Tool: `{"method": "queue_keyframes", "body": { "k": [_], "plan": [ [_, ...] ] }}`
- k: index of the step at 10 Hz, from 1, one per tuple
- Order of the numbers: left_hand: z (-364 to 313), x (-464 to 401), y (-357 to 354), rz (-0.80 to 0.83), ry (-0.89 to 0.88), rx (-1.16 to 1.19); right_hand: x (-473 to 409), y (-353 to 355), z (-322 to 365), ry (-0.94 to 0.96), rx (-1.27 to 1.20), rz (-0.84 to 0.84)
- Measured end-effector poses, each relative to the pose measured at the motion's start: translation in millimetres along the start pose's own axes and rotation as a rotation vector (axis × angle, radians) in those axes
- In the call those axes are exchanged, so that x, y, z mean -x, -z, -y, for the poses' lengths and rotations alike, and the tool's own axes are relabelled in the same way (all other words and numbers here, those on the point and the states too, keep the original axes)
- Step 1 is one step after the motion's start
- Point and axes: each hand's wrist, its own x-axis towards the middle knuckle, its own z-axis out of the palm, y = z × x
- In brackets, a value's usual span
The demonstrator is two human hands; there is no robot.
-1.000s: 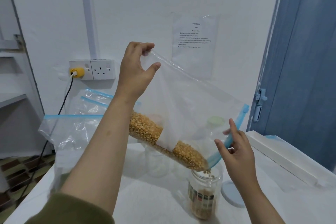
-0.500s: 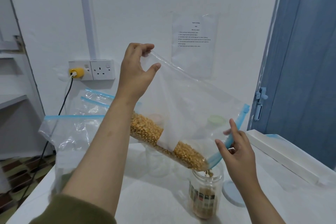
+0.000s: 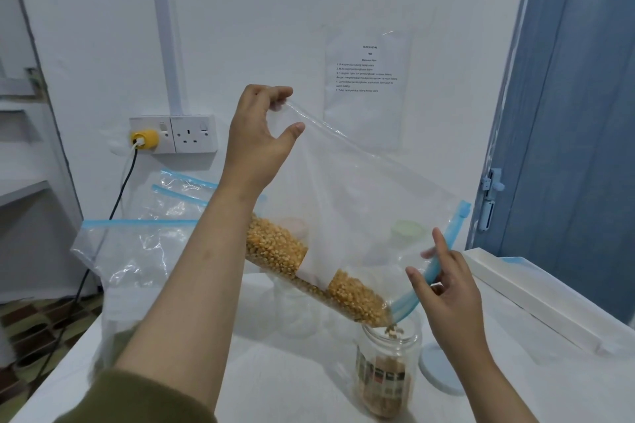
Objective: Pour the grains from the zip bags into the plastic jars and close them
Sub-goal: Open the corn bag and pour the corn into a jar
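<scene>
The left hand (image 3: 261, 137) is raised high and pinches a bottom corner of the zip bag (image 3: 360, 209) between thumb and fingertips, so the clear bag hangs tilted, its blue zip edge low on the right. The right hand (image 3: 446, 295) holds that zip edge near the mouth, fingers curled round the blue strip with the forefinger pointing up. Yellow grains (image 3: 275, 247) lie along the bag's lower fold, split by a white label, and spill from the lowest corner into the plastic jar (image 3: 386, 367) standing upright on the white table (image 3: 275, 371) just under the bag's mouth. The jar is open, partly filled with grains, and bears a dark label (its print too blurred to read).

A pale blue lid (image 3: 436, 371) lies flat on the table just to the right of the jar, partly hidden by the right wrist. Behind the tilted bag stand other clear jars (image 3: 292, 306), seen only dimly through the plastic; a pinkish lid and a green lid (image 3: 407, 228) show faintly through it too. To the left, behind the left forearm, several empty zip bags (image 3: 137, 247) with blue strips lean against the wall. On the wall are a double socket (image 3: 173, 134) with a yellow plug (image 3: 142, 140) and a black cable running down, and a printed sheet (image 3: 367, 79) in a clear sleeve. A blue door (image 3: 567, 113) stands at the right, and a long white box (image 3: 536, 299) lies along the table's right side
</scene>
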Motion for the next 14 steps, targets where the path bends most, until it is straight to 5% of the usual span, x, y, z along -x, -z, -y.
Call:
{"method": "queue_keyframes", "body": {
  "k": [14],
  "plan": [
    [-4.7, 2.2, -1.3, -0.010, -0.024, -0.004, 1.7, 0.5, -1.7, -0.007, 0.001, 0.000]
  ]
}}
